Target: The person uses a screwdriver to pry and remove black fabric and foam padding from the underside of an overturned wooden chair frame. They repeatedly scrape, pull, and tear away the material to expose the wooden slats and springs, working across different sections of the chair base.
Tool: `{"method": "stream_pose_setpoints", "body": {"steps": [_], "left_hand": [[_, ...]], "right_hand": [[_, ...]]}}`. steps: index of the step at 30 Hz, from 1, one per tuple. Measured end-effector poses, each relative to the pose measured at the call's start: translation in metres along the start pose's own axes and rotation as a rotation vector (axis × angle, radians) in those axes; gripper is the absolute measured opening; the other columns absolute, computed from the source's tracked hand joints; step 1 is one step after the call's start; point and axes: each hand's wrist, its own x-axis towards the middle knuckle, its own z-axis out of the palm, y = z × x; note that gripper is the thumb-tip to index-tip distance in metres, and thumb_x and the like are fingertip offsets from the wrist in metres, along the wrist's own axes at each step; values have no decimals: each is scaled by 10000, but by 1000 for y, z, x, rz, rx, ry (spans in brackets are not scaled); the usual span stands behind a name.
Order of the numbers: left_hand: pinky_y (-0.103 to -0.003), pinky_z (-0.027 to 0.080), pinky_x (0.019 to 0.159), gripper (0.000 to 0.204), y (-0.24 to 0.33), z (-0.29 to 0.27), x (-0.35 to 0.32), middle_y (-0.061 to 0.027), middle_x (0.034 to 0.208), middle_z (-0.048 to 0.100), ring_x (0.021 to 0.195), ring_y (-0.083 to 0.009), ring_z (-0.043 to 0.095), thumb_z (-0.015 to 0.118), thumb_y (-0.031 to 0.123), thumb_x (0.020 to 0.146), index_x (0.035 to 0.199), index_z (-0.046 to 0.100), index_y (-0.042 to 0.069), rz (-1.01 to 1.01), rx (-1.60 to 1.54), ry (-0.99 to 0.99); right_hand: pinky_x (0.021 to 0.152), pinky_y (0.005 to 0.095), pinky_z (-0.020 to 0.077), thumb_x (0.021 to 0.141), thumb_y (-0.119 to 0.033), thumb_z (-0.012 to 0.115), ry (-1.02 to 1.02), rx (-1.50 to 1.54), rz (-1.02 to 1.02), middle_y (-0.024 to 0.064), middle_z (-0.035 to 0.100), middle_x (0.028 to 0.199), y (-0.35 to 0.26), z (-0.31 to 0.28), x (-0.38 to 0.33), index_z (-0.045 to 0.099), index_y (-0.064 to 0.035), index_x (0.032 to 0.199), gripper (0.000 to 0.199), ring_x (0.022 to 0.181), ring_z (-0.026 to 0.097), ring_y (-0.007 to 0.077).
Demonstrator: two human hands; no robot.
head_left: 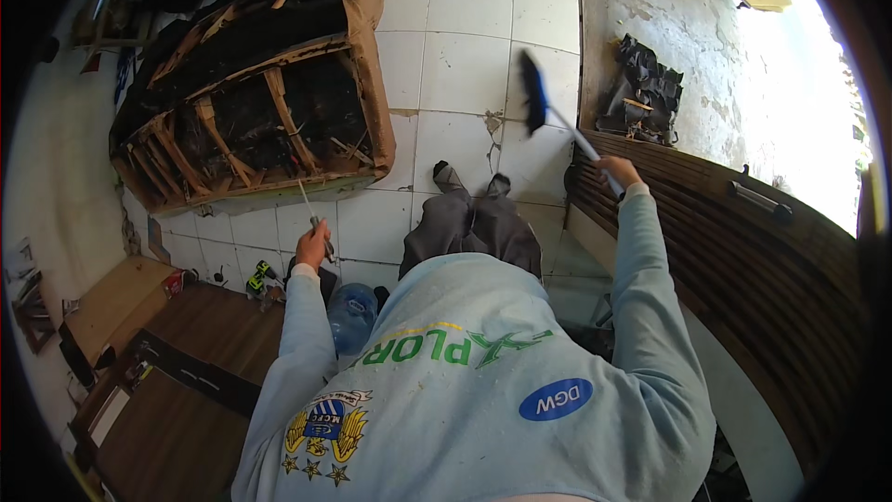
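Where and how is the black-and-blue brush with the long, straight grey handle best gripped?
Likely by the grey handle, near the end away from the wide, dark brush head, coming from the person's right, with a wrapping grip. The handle is slim and slants from the head down toward that side, where the right hand grips it.

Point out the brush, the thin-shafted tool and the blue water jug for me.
Brush [534,98]: head view, on its dark head.
Thin-shafted tool [316,221]: head view, where shaft meets handle.
Blue water jug [352,316]: head view, on its body.
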Motion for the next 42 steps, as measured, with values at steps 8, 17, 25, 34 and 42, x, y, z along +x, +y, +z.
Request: {"method": "stream_pose_setpoints", "body": {"steps": [8,17,25,34,42], "left_hand": [[-443,498,936,684,-54,68,-60,-213,1078,760,1068,-351,704,579,671,946,988,784,20,-351,188,-103],[-395,515,807,677,37,165,-97,-171,915,743,836,-275,703,603,650,950,977,760,-7,-339,-90,-136],[-387,493,724,620,235,149,-138,-124,773,684,740,-245,658,586,609,990,862,697,12,10,-4,43],[-393,513,770,631,134,159,-129,-115,849,722,835,-251,691,618,637,958,967,726,15,-312,-92,16],[-448,540,747,572,84,177,-87,-96,900,746,896,-286,684,472,554,1058,1045,747,53,-145,214,-415]], "right_hand": [[546,428,545,840,-177,742,354,-307,-334,134,700,677,12,-29,30,726,85,943,282,579,676,233],[474,293,445,952,-185,709,-513,152,-50,63,621,813,-144,42,-17,606,13,1388,490,580,536,114],[424,172,417,1022,-196,642,-574,412,11,16,577,756,-274,37,159,572,-92,1060,131,537,503,61],[470,210,507,993,-84,639,-285,976,-1,28,568,741,-201,-169,243,552,-48,973,96,552,542,96],[632,279,532,888,-55,710,103,774,-85,34,632,827,-146,-143,123,651,-53,1095,215,758,630,134]]}}
